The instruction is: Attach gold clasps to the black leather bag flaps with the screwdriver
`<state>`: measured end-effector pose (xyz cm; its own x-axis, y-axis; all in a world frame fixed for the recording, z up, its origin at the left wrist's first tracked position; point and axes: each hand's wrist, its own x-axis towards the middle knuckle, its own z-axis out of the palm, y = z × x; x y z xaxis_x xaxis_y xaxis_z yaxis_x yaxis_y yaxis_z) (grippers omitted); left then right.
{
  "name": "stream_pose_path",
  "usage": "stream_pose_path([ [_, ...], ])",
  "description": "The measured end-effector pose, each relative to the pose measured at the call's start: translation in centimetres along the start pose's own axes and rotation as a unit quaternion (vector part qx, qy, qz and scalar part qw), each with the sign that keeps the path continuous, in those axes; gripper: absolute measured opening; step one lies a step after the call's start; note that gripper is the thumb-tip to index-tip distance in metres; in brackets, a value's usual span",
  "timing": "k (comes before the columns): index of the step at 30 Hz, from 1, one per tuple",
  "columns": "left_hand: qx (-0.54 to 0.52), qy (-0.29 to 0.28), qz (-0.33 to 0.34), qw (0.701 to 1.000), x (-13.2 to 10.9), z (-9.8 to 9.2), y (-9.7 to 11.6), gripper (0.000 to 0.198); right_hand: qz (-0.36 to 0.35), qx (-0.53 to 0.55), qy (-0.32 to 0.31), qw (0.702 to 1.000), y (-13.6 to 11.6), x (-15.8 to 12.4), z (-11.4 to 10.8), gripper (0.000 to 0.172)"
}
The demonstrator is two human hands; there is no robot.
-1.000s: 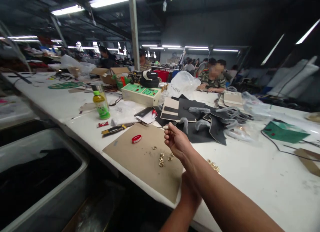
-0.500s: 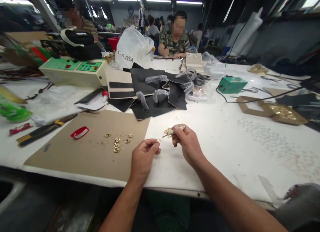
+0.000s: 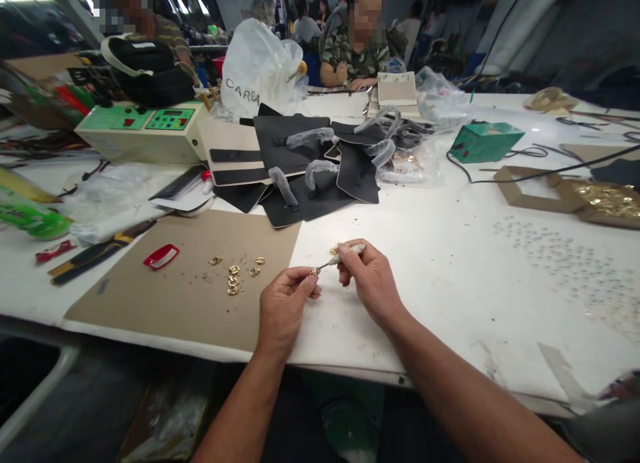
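My left hand [image 3: 283, 303] is closed in a pinch on a small gold metal ring [image 3: 314, 271] just above the white table [image 3: 450, 263]. My right hand [image 3: 367, 276] is closed round a thin pale-handled tool [image 3: 346, 252] whose tip meets that ring. A small heap of gold rings [image 3: 334, 249] lies behind my right hand. Several more gold rings [image 3: 239, 274] are scattered on a brown cardboard sheet [image 3: 185, 296] to the left, near a red plastic piece [image 3: 161, 256].
Black leather panels with wrapped handles [image 3: 320, 176] lie behind. A cream and green machine [image 3: 143, 133], pliers [image 3: 95, 253], a green bottle [image 3: 27, 216], a white plastic bag [image 3: 260, 66] and a green box [image 3: 485, 142] stand around. A person in camouflage [image 3: 357, 46] sits opposite.
The view swung right and down from the long bench to my hands. My left hand came up from under the right arm, and the tool tip now touches the ring it pinches.
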<state>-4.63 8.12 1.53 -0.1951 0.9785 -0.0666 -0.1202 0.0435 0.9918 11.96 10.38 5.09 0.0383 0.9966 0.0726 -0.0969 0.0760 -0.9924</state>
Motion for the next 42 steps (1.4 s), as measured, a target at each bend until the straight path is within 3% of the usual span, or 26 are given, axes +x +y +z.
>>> stream_pose_path([
  [12, 0.036, 0.013, -0.001, 0.999, -0.3, 0.5, 0.9, 0.025, -0.023, -0.063, -0.008, 0.998, 0.1, -0.2, -0.2, 0.025],
  [18, 0.146, 0.049, 0.036, 0.987, -1.1, 1.1, 0.8, 0.022, -0.031, -0.087, -0.003, 0.996, 0.1, 0.0, -0.8, 0.025],
  [22, 0.292, 0.082, 0.112, 0.946, -1.3, -0.2, 1.5, 0.018, 0.023, 0.032, 0.037, 0.999, 0.0, 0.8, -1.7, 0.027],
  [26, 0.43, 0.117, 0.176, 0.878, 0.3, -3.9, 3.4, 0.02, 0.037, 0.142, 0.102, 0.984, -0.3, 2.1, -2.7, 0.025],
  [29, 0.521, 0.114, 0.209, 0.82, 2.2, -6.9, 4.7, 0.019, 0.054, 0.199, 0.131, 0.97, -0.6, 2.7, -3.2, 0.024],
  [31, 0.557, 0.11, 0.233, 0.789, 3.0, -7.7, 5.2, 0.023, 0.053, 0.214, 0.141, 0.965, -0.8, 2.9, -3.3, 0.024],
  [34, 0.555, 0.087, 0.298, 0.771, 3.1, -6.0, 5.2, 0.031, 0.046, 0.222, 0.144, 0.963, -0.9, 3.0, -3.5, 0.024],
  [36, 0.538, 0.021, 0.329, 0.776, 2.7, -3.3, 4.5, 0.029, 0.047, 0.224, 0.145, 0.963, -0.8, 3.0, -3.5, 0.025],
  [39, 0.541, -0.079, 0.317, 0.775, 2.4, 1.4, 2.9, 0.024, 0.046, 0.228, 0.148, 0.961, -0.6, 3.1, -3.6, 0.027],
  [42, 0.584, -0.1, 0.278, 0.756, 3.1, 4.7, 1.6, 0.023, 0.046, 0.23, 0.152, 0.96, -0.4, 3.2, -3.6, 0.029],
])
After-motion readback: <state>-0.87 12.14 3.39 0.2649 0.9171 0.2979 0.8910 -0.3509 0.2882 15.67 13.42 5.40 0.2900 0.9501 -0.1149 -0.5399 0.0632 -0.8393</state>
